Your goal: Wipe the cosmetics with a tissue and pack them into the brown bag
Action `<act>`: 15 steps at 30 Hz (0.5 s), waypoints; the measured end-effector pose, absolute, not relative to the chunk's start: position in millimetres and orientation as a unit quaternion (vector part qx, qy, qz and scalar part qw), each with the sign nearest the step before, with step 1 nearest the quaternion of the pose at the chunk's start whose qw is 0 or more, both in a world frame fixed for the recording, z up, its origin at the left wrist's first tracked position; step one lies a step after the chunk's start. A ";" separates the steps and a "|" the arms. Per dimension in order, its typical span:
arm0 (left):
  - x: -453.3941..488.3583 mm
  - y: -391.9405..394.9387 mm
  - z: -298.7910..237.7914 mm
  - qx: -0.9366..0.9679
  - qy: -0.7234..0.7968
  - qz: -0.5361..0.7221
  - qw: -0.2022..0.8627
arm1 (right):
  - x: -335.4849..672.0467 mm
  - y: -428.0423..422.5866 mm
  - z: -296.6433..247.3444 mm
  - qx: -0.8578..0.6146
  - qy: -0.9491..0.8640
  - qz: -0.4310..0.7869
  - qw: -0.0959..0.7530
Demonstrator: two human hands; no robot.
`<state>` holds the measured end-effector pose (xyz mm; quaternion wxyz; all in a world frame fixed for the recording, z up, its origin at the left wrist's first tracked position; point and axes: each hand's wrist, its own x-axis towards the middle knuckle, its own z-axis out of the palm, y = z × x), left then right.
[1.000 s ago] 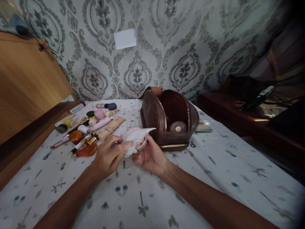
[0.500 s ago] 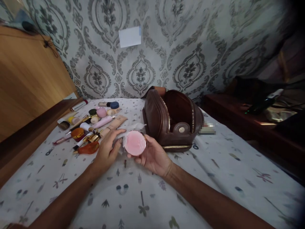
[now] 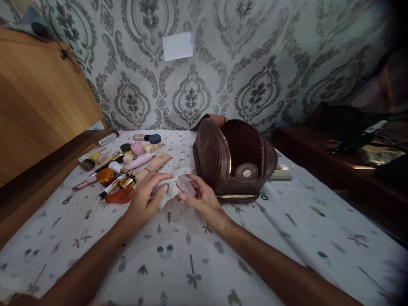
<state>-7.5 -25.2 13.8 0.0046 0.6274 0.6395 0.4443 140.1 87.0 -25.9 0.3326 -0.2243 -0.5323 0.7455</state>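
Note:
My right hand (image 3: 204, 199) grips a small round cosmetic container (image 3: 185, 186) by its edge, between thumb and fingers. A pale, translucent-looking face of it is tilted toward me. My left hand (image 3: 149, 196) pinches a crumpled white tissue (image 3: 169, 187), which lies against the container's left side. Both hands are just above the patterned white cloth (image 3: 178, 272), in front of the brown leather bag (image 3: 208, 153). That bag stands with its zipped top wide open and its snap flap (image 3: 247, 173) folded forward.
To the left lies a cluster of cosmetics: a peach tube (image 3: 159, 165), an amber bottle (image 3: 119, 196), a jar with an orange-gold lid (image 3: 106, 176), a blue-lidded jar (image 3: 155, 141) and several others. A wooden panel (image 3: 44, 93) borders the left; a dark ledge (image 3: 306, 148) borders the right.
My right hand has turned the round container, so its pink face no longer shows and a paler side does. The tissue has come up against it. The view has shifted slightly.

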 end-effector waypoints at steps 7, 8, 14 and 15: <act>-7.2 -23.9 12.5 0.631 0.643 0.434 -0.001 | 140.4 86.9 -29.5 -0.221 -0.580 0.715 0.322; -8.7 -23.2 12.5 0.621 0.647 0.442 0.008 | 141.3 85.5 -28.5 -0.211 -0.576 0.725 0.313; -15.5 -18.0 11.8 0.556 0.669 0.480 0.114 | 145.3 78.3 -19.9 -0.162 -0.511 0.786 0.307; -15.5 -17.5 11.6 0.552 0.666 0.484 0.132 | 145.1 78.4 -19.3 -0.165 -0.494 0.794 0.313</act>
